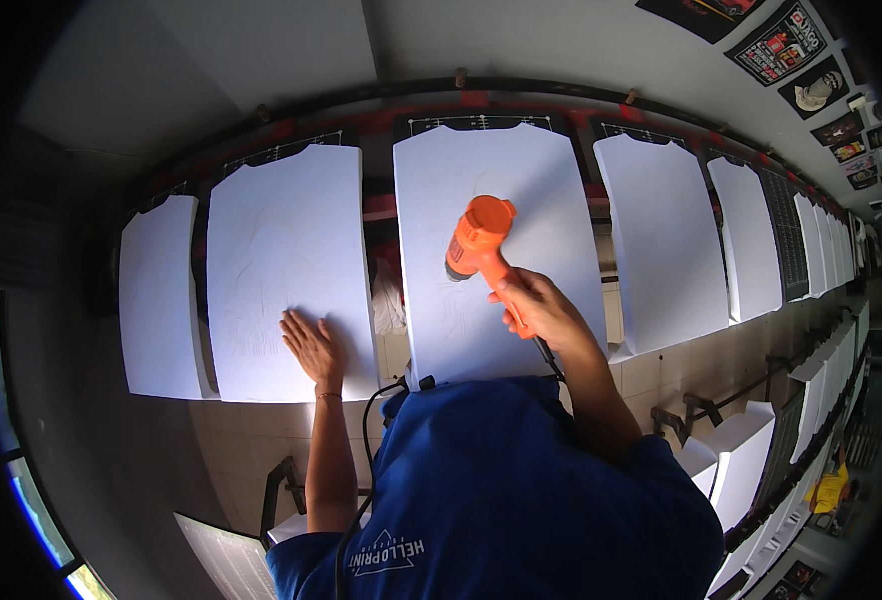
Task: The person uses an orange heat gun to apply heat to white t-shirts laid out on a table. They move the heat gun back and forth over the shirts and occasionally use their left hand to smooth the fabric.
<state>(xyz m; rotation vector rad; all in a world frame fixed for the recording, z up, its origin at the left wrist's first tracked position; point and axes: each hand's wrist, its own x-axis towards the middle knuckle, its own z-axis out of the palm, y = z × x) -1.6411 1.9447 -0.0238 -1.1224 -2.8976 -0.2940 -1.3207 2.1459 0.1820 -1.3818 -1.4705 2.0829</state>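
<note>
An orange heat gun [483,236] is gripped by its handle in my right hand [539,308], its dark nozzle tilted down to the left over a white shirt [441,170] stretched on the board in front of me. Fingers stretched out, my left hand [313,348] lies flat on the white shirt [281,230] of the board to the left. Faint pale markings show on both shirts. The gun's black cord [551,362] leaves the bottom of its handle below my right hand.
More white shirts on boards stand in the row, one at far left [156,300] and several to the right [661,240]. A dark rail [521,88] runs behind them. Another row [746,450] stands at lower right. A black cable [366,440] hangs by my left side.
</note>
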